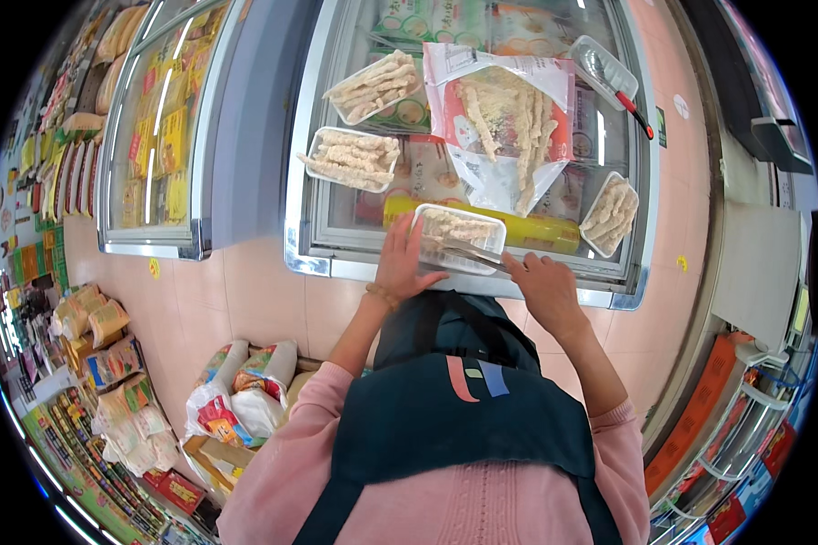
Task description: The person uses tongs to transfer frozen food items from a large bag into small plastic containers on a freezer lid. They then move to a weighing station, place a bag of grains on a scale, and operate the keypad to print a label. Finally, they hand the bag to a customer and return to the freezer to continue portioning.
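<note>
My left hand [403, 262] rests with spread fingers against the left side of a white plastic tray [499, 238] of pale breaded strips [465, 223]. My right hand [544, 289] grips metal tongs [476, 252], whose jaws lie at the strips in that tray. Behind the tray is a yellow roll [542, 231]. Beyond it lies an opened plastic bag [504, 122] of breaded strips. Two filled trays are at the left, an upper one [376, 85] and a lower one [354, 158]; another filled tray [610, 212] is at the right.
All this stands on the glass lid of a chest freezer [470, 278] holding packaged food. A clear tray [603, 68] with a red-and-black-handled utensil [632, 112] lies at the upper right. A second freezer [157, 136] is to the left. Bagged goods [266, 375] sit on the floor, lower left.
</note>
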`<action>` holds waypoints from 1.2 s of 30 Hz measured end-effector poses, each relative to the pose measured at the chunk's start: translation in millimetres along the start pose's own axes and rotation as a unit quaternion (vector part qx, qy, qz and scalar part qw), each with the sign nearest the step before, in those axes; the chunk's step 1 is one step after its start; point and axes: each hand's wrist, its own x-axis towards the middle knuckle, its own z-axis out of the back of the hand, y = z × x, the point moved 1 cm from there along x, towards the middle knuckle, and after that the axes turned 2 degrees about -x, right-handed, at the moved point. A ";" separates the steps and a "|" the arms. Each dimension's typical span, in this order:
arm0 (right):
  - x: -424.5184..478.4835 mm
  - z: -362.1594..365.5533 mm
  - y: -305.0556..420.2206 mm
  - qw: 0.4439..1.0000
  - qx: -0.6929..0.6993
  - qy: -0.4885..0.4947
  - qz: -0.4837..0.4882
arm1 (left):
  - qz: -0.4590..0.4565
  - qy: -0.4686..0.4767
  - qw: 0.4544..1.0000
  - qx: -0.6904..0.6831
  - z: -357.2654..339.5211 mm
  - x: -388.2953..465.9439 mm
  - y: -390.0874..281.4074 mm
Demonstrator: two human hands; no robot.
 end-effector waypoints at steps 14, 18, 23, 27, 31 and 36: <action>41.4 1.8 -96.4 0.941 0.124 -0.183 -0.256 | -0.054 0.053 0.996 0.045 -6.5 10.0 -11.5; 100.9 3.0 -100.7 0.950 0.062 -0.153 -0.265 | -0.063 0.034 0.996 0.048 0.2 12.5 -14.9; 164.3 -5.2 -134.1 0.974 -0.053 -0.161 -0.151 | -0.058 0.011 0.998 0.034 7.7 16.4 -18.6; 182.7 -14.4 -152.9 0.978 -0.056 -0.180 -0.088 | -0.049 0.017 0.998 0.042 3.1 9.1 -10.5; 181.6 -3.2 -152.1 0.983 -0.080 -0.152 -0.070 | -0.044 0.013 0.998 0.040 0.1 -1.3 -3.9; 139.6 1.4 -140.5 0.967 -0.031 -0.210 -0.138 | -0.022 0.021 0.999 0.037 7.5 3.3 -8.7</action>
